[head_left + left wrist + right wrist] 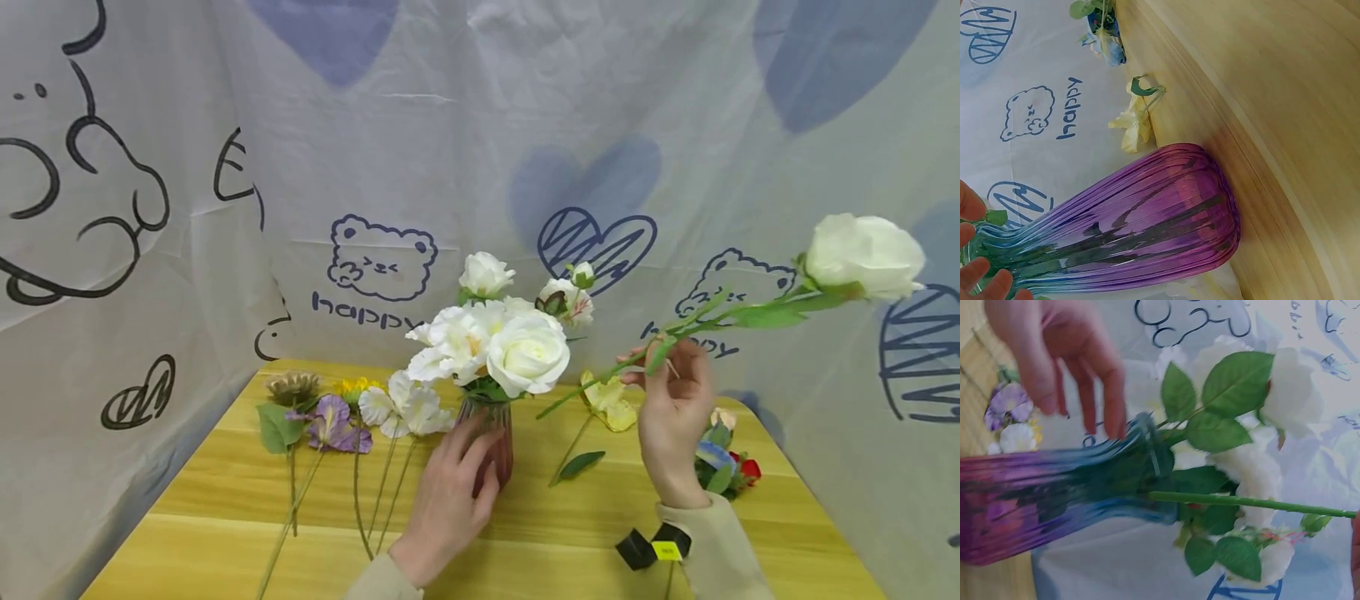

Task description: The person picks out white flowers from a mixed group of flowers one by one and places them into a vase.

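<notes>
My right hand (678, 408) pinches the green stem of a large white rose (862, 254), its bloom out to the right. The stem's cut end points down-left toward the ribbed glass vase (1154, 219), purple below and blue at the neck. In the right wrist view that stem (1254, 502) overlaps the vase mouth. White blooms (528, 352) with green leaves (1238, 387) stand in the vase. My left hand (453, 492) is at the vase, its fingers loosely spread with fingertips close by the neck and rim.
Left on the wooden table (210, 550) lie a purple flower (333, 425), white flowers (405, 407) and a brownish flower (292, 389). A yellow flower (611, 402) and loose leaf (582, 464) lie right of the vase. Red and blue flowers (720, 457) sit beyond my right wrist.
</notes>
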{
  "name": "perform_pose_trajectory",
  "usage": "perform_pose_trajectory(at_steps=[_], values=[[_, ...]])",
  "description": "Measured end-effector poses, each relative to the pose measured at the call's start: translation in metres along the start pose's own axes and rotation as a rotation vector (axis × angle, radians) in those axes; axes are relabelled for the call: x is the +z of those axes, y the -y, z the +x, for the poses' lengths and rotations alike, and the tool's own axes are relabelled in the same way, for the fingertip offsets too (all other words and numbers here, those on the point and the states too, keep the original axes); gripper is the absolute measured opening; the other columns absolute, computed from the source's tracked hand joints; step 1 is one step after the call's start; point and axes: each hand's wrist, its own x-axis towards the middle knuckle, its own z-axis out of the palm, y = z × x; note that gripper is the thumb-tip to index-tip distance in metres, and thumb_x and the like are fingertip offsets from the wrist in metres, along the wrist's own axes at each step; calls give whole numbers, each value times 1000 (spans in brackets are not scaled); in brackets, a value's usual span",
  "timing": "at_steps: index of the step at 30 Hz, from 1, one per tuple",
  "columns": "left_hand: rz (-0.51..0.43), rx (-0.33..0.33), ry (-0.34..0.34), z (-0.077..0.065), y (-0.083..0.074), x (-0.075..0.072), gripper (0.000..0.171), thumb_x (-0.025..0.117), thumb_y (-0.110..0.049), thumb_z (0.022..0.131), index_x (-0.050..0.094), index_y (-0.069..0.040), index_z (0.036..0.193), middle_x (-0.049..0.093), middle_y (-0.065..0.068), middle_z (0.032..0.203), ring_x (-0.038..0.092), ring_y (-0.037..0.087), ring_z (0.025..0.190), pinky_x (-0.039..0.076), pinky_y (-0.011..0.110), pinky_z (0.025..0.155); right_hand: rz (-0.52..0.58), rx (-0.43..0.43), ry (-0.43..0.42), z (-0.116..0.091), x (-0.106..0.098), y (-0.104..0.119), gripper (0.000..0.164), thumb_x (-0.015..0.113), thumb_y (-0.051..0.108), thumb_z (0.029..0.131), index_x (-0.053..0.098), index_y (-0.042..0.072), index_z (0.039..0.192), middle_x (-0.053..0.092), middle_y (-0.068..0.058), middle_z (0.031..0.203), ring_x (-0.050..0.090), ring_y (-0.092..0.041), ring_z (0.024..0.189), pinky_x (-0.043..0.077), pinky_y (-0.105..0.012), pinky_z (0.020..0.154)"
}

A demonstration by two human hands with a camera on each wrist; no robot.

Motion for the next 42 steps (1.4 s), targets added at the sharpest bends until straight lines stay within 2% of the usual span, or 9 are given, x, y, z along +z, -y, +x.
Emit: perform_pose_trajectory(at_steps=[2,6,11,16,28,31,37,42], values=[[-1,-4,-1,0,0,0,43,62,-11,82,56,-10,124,46,14,137,50,30,119,51,45,87,70,-37,-26,3,4,3,14,45,-4,96,48,-14,106,59,-20,88,63,-26,76,54,-26,60],[1,-8,1,-1,1,0,42,62,-11,82,56,-10,124,46,13,138,49,30,119,51,45,86,137,-99,-67,7,10,7,12,44,-7,96,47,-14,104,58,-20,87,63,-30,76,54,-27,59],[-1,-12,-6,0,1,0,42,61,-11,83,56,-10,124,46,13,138,50,29,118,51,45,85,142,-149,-96,9,15,7,12,45,-8,95,47,-16,103,57,-20,86,63,-32,74,53,-27,55],[1,-13,-10,-1,1,0,42,61,-11,83,56,-10,124,46,13,138,50,30,118,51,45,84,125,-192,-61,9,17,3,12,44,-13,93,47,-18,103,56,-21,86,64,-30,72,49,-25,50],[-1,-17,0,-1,1,1,43,62,-12,82,56,-10,125,45,13,139,50,29,119,51,44,83,5,-230,31,4,24,-4,10,43,-15,92,43,-21,100,55,-22,86,65,-26,73,45,-22,48],[0,-17,2,-1,1,0,42,62,-12,83,56,-10,125,45,13,138,50,29,118,52,45,81,-64,-230,62,3,27,-6,9,44,-14,93,43,-21,97,58,-20,85,63,-21,67,45,-21,49],[4,-13,1,-2,2,1,43,63,-11,82,56,-10,124,45,13,138,51,29,116,52,45,80,-180,-205,140,-1,31,-12,6,45,-11,93,46,-17,93,54,-12,75,46,-10,49,42,-21,46],[13,-21,2,-1,2,1,42,63,-11,81,57,-10,123,46,13,138,52,28,115,52,43,80,-259,-175,188,-2,35,-16,5,49,-9,92,52,-13,94,56,-14,74,47,-8,47,39,-21,41]])
